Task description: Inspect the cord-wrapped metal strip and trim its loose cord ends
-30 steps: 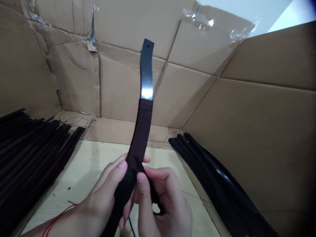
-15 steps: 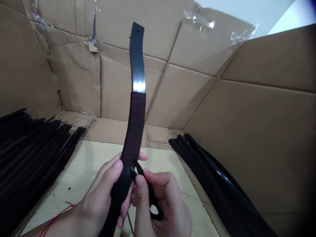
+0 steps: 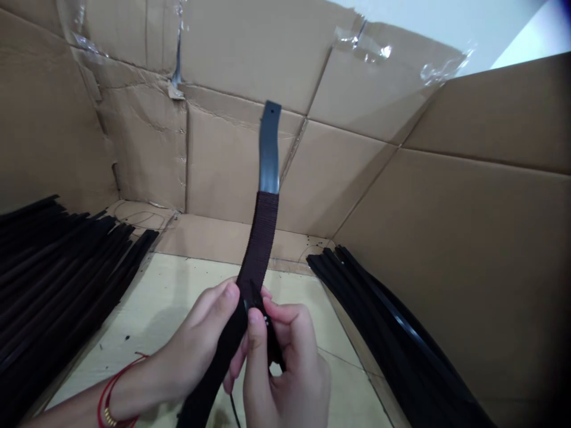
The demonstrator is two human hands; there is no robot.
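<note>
A long curved black strip [image 3: 269,151] slants up from the bottom of the head view, its bare glossy end pierced by a small hole. Dark brown cord wrapping [image 3: 264,238] is wound closely round its middle stretch. My left hand [image 3: 196,342] is closed round the strip just below that wrapping, thumb on top and fingers behind. Small black scissors [image 3: 255,295] are pinched in my right hand [image 3: 289,368], their pointed blades against the lower part of the wrapping. My fingers hide most of the handles. Whether the tips touch any loose cord I cannot tell.
Many dark strips [image 3: 57,285] lie stacked at the left, and several more [image 3: 383,321] lean along the right side. Taped cardboard walls [image 3: 232,53] enclose the pale work surface [image 3: 178,279] at the back and sides. A thin cord [image 3: 235,410] hangs below my hands.
The strip's far end has dropped and shifted right, and both hands have moved slightly with it. The scissor blades, apart before, now look closer together against the strip.
</note>
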